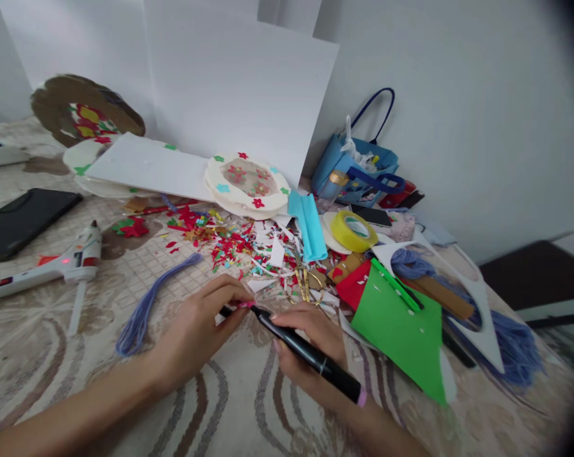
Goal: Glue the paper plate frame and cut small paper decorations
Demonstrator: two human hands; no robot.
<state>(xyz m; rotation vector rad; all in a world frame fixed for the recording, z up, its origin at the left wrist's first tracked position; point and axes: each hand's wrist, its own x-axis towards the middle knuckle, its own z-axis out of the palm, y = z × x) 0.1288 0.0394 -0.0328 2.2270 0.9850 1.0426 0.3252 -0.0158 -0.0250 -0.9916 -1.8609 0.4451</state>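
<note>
My right hand (310, 336) is closed around a black marker (306, 349) with a pink end, which slants up to the left toward my other hand. With fingers pinched together, my left hand (211, 317) holds a small black piece that looks like the marker cap (225, 311). A bit of pink shows between the fingertips and the marker's tip; I cannot make out whether it is the nib or a separate scrap. Gold-handled scissors (305, 285) lie just beyond my hands. A bundle of blue-purple yarn (153, 304) rests left of my left hand.
Paper scraps (234, 247) are heaped behind my hands. At left are a glue gun (77, 260) and a phone (25, 219). On the right lie green paper (396, 330), yellow tape (353, 230) and more yarn (513, 349). Behind stand a decorated white ring (215, 178) and a blue bag (329, 158).
</note>
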